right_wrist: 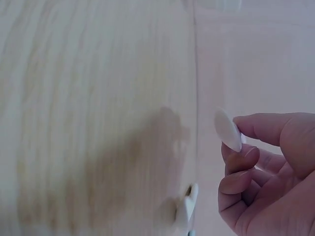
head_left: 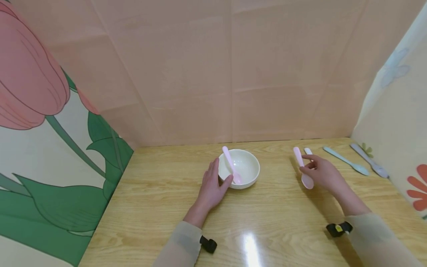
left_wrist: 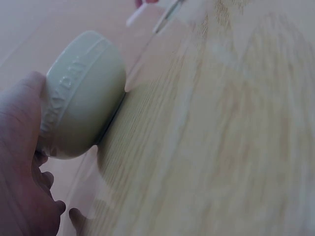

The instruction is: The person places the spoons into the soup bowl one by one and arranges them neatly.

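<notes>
A white bowl (head_left: 248, 167) stands upright on the table, its raised lettering visible in the left wrist view. Inside it leans a pink spoon (head_left: 228, 157), handle over the back rim. My left hand (head_left: 213, 187) holds the bowl's left side, thumb at the front and fingers round the wall. To the right, my right hand (head_left: 321, 172) pinches a second pink spoon (head_left: 307, 181) by its handle between thumb and fingers, bowl end down, above the table. Behind that hand lies a white spoon (head_left: 308, 151), mostly hidden in the head view.
A pale green-blue spoon (head_left: 347, 161) and a grey-blue spoon (head_left: 369, 160) lie at the table's right rear. A pink cloth (head_left: 186, 92) hangs behind the wooden table (head_left: 150, 207). Printed flower panels stand at left and right.
</notes>
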Demonstrator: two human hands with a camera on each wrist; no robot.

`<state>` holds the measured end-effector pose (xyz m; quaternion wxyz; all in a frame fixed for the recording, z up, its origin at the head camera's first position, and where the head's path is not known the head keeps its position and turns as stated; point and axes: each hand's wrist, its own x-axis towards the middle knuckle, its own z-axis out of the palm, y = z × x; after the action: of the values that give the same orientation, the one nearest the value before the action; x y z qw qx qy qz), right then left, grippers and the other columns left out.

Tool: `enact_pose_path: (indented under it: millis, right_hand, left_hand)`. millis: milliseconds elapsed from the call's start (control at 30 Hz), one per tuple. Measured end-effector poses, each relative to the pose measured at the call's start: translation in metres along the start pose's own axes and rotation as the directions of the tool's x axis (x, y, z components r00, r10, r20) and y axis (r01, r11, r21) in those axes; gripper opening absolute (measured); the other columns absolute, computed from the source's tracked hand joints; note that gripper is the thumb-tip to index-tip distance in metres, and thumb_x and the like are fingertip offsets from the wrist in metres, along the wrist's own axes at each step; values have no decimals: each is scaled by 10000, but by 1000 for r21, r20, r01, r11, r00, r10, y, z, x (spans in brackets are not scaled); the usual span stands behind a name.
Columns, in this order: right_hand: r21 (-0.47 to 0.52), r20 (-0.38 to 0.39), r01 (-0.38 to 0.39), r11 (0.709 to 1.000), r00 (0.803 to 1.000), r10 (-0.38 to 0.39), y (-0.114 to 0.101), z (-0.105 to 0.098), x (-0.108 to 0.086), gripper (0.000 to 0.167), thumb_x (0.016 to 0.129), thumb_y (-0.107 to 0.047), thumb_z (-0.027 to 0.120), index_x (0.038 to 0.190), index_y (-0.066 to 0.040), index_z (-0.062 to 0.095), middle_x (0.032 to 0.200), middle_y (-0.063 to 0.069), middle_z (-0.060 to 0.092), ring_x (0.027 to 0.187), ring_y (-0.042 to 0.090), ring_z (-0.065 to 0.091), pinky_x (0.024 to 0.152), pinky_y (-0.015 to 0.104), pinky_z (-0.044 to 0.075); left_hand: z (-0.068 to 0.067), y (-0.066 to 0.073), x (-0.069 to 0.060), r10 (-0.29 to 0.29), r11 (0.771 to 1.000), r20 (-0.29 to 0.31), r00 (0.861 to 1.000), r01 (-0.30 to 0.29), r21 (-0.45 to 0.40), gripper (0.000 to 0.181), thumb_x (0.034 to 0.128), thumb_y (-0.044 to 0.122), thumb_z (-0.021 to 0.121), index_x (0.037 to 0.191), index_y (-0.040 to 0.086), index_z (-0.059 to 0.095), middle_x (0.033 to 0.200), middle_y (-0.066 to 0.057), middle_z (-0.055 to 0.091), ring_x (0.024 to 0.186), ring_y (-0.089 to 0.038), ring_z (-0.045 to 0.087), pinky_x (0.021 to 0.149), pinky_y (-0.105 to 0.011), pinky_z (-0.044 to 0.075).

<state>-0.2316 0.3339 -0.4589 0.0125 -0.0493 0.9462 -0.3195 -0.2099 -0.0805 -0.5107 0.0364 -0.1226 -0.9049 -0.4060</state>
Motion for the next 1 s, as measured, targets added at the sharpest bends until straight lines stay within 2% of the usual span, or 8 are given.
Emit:
enact_pose_path:
  millis: [233,367,633,867,1000]
  right_hand:
    - [65,-26,35,997,999,-34,-20,0,2,663,1117,-305,695,1623,46,451,1146,216,721,830,216,637,611,298,514]
    - [126,-44,68,990,997,-63,-34,1,5,694,1109,-269,711,1660,25,408,1136,209,722,861,208,661,627,294,546]
    - [246,-53,77,966,996,-66,-66,3,8,755,1101,-245,725,1733,-89,343,1157,194,696,898,181,683,686,291,575]
    - [300,-57,96,949,995,-82,-90,7,13,795,1094,-181,723,1750,-91,282,1137,220,693,880,218,677,692,263,572]
    - [360,-47,113,926,994,-103,-99,11,18,838,1097,-135,705,1771,-113,208,1140,238,671,886,232,674,714,264,589]
  left_hand:
    - [0,0,0,-8,1000,5,1000,8,3,945,1115,650,507,1789,139,85,1832,-147,185,1694,-312,132,1357,-567,118]
    - [0,0,0,-11,1000,8,1000,11,3,946,1114,652,505,1790,142,83,1834,-144,181,1694,-307,127,1358,-559,116]
    - [0,-1,0,-16,1000,7,1000,16,2,961,1110,671,498,1781,98,118,1834,-143,182,1696,-307,120,1358,-559,124]
    - [0,1,-1,-25,1000,14,1000,25,1,962,1108,667,507,1787,123,98,1838,-134,168,1698,-298,104,1361,-538,112]
    - [0,1,-1,-29,1000,15,999,29,2,960,1107,667,508,1788,127,98,1839,-131,166,1697,-290,99,1362,-522,106]
